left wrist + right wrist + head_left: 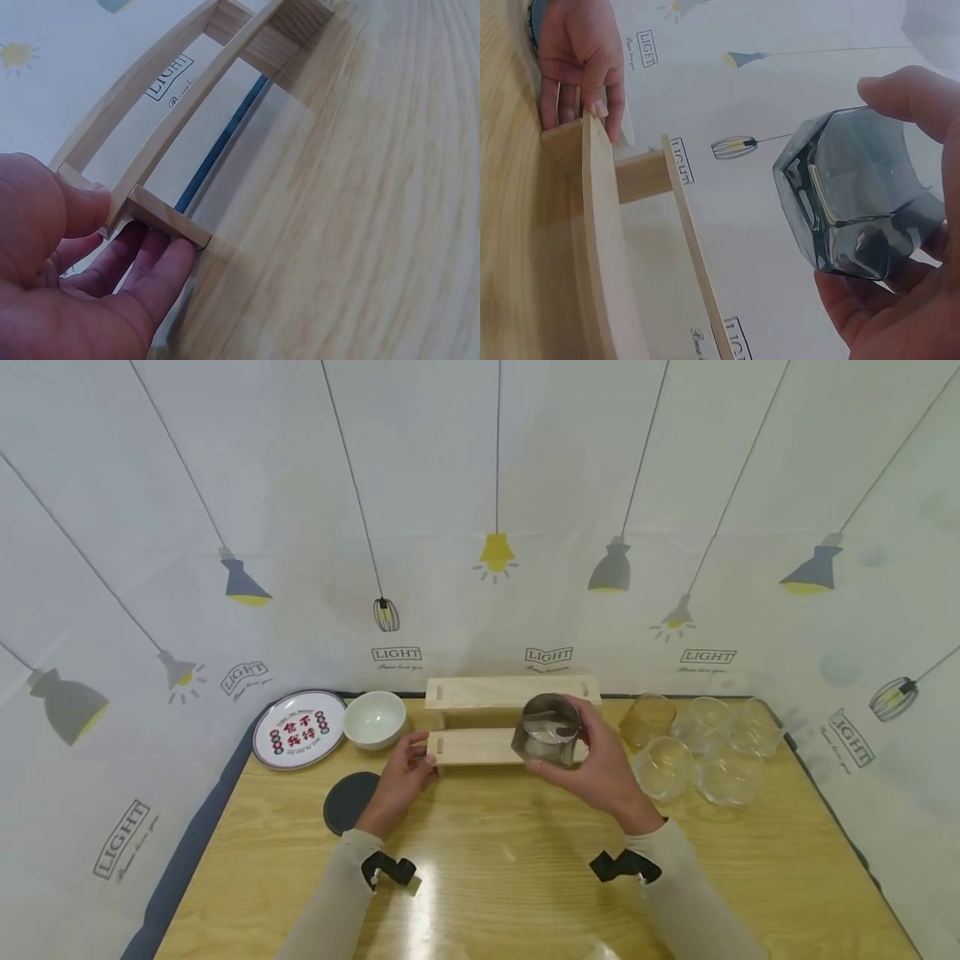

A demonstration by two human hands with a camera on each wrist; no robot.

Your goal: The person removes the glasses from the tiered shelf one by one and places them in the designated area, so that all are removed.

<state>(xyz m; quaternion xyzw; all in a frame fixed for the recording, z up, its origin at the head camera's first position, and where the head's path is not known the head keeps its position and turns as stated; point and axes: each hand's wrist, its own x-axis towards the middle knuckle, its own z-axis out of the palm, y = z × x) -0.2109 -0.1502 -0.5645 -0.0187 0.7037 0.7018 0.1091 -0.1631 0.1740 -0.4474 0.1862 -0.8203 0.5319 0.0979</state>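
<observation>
A wooden two-step rack [476,748] stands on the table by the back wall. At its left end my left hand [400,783] grips the lower step; in the left wrist view the thumb lies on the board and the fingers touch the end support [169,217]. My right hand [604,770] holds a smoky grey faceted glass [550,731], thumb on one side and fingers on the other. The right wrist view shows this glass [855,195] tilted and raised beside the rack. In the head view it overlaps the right part of the lower step.
Left of the rack are a white bowl [375,720], a printed plate [298,731] and a dark round coaster [351,803]. To the right, an amber glass [647,720] stands with several clear glasses [663,768]. A printed wall covering [465,627] rises behind the table [495,860].
</observation>
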